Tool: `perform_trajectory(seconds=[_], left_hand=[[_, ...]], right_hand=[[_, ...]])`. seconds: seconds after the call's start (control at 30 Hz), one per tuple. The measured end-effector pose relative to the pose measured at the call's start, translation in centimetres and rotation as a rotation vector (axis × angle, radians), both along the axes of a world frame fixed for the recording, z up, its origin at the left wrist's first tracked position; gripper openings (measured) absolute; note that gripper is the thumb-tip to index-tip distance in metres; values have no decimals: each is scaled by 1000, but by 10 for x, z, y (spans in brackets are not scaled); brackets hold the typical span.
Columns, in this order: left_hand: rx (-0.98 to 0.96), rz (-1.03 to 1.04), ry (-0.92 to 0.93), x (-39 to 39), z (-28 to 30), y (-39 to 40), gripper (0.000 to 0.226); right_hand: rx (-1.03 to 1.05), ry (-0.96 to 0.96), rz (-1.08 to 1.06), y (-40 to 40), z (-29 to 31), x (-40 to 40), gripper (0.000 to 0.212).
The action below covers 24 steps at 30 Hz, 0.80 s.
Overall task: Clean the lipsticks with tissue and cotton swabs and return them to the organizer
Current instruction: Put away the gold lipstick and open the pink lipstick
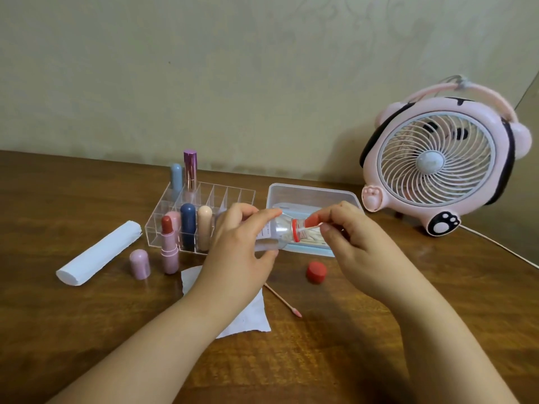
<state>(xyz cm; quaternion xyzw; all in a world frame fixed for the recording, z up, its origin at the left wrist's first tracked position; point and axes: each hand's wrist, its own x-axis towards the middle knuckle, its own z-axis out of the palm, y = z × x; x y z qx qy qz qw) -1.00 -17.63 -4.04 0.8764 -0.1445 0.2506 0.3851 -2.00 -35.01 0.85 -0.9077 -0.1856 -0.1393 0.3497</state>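
At the centre of the frame, the left hand (245,243) grips a small clear bottle (277,231) tipped on its side, its red-ringed neck pointing right. The right hand (350,237) pinches a cotton swab (309,227) between thumb and forefinger, the swab's tip at the bottle mouth. The bottle's red cap (316,272) lies on the desk (87,330) just below the hands. A used cotton swab with a pink tip (284,301) rests beside a torn tissue (248,319) under the left forearm. Left of centre, the clear organizer (233,196) holds five capped lipsticks; an open red lipstick (169,246) stands upright on the desk just in front of it, with its pink cap (140,263) standing alongside. A tissue roll (99,253) lies at the left. Behind the hands sits a clear box (315,193) of swabs; a pink fan (437,164) stands at the right.
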Motion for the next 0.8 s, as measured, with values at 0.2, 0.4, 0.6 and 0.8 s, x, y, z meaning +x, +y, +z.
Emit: perform_trajectory(seconds=[0.2, 0.4, 0.6, 0.8], left_hand=[[61, 2, -33, 1, -1, 1, 57], [88, 24, -50, 0, -2, 2, 56], [94, 26, -53, -1, -1, 1, 55], [117, 30, -66, -1, -1, 0, 55]], right_hand=[[15, 101, -2, -3, 1, 1, 25], [54, 111, 20, -5, 0, 2, 27], [-97, -12, -69, -3, 1, 1, 25], [-196, -87, -89, 1, 3, 0, 14]])
